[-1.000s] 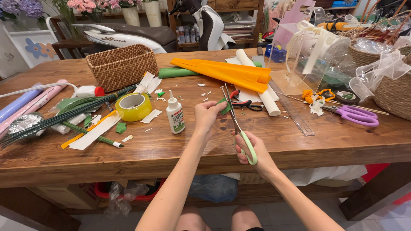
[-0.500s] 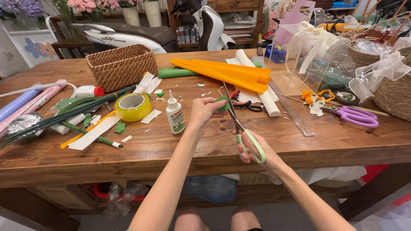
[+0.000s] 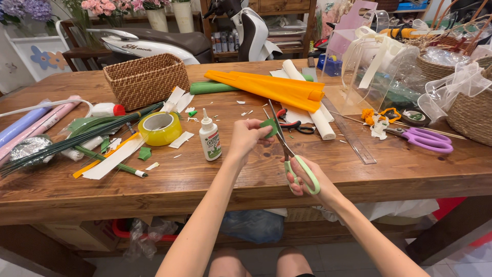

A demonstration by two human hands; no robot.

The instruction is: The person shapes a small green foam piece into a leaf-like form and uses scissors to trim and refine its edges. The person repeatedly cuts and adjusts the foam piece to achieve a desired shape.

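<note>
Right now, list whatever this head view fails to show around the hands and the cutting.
- Green paper piece: mostly covered by the left hand fingers, so its shape is unclear.
- Where the blades of the green-handled scissors meet the paper: too small to tell.
- Right hand fingers: partly hidden by the scissor loops.
- Wicker basket at right: cut off by the frame edge.
</note>
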